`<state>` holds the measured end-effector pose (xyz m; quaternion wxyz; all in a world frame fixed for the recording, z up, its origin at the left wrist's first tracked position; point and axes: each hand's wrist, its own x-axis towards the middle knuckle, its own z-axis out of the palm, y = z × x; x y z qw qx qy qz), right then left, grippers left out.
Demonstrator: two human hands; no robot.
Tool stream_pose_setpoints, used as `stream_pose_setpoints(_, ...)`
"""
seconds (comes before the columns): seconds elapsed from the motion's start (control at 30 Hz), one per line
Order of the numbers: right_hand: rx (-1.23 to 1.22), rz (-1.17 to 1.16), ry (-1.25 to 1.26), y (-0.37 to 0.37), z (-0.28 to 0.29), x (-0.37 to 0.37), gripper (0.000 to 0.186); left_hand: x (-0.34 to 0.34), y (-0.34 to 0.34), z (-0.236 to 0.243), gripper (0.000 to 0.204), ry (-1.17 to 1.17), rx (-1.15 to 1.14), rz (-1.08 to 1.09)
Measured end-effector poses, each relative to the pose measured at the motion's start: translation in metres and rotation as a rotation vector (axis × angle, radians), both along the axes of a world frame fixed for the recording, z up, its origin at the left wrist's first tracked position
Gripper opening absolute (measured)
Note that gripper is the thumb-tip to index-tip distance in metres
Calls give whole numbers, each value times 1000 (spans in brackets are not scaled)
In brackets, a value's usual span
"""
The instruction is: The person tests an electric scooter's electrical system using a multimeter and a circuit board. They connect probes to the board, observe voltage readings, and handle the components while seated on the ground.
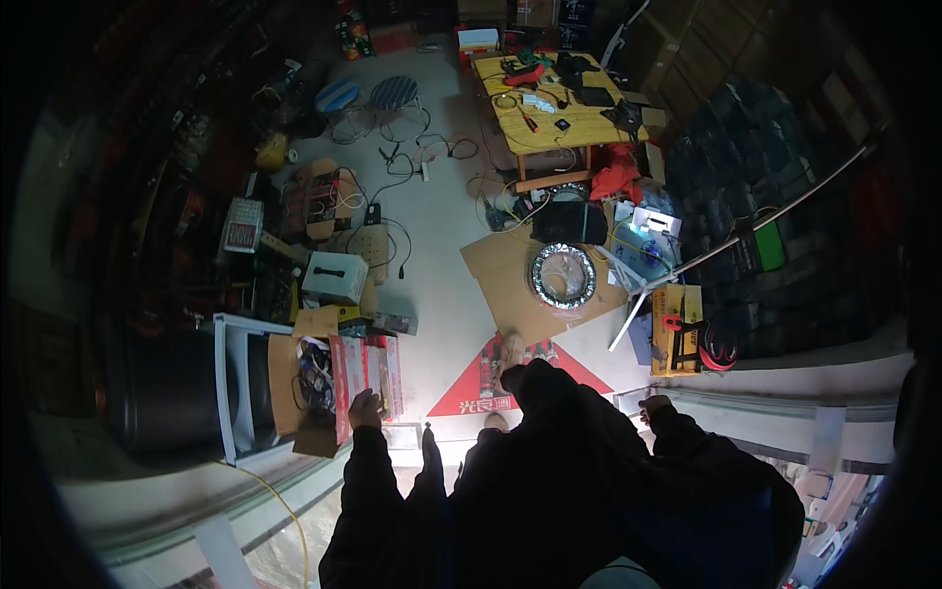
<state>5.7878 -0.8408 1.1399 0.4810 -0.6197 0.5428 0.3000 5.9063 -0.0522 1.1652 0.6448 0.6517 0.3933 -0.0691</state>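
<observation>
My left hand [366, 408] hangs at my left side, its fingers loosely bent and apart, with nothing seen in it. It is nearest to the red-and-white boxes [368, 368] and an open cardboard box [285, 383] of dark items. Out to my right, my right hand [655, 405] is small in view beside the pale door frame, its fingers apart and no object visible in them. One of my shoes [512, 348] is on a red triangular floor mat [461, 391], just before a flattened cardboard sheet [496, 280].
On the cardboard lies a silvery ring-shaped roll [562, 277]. A yellow table [549, 133] with tools stands at the back right. A long pale pole [731, 240] slants over the right side. Cables [397, 162] cross the floor near two round stools [394, 93]. A yellow box [677, 329] holds red-and-black cables.
</observation>
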Motion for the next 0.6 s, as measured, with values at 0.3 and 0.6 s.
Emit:
stream_pose_setpoints(0.3, 4, 703, 26, 64, -56, 254, 22, 151, -26, -11, 34, 168, -425, -61)
stream_pose_setpoints(0.6, -184, 426, -602, 94, 22, 651, 32, 342, -19, -34, 40, 199, -459, -189)
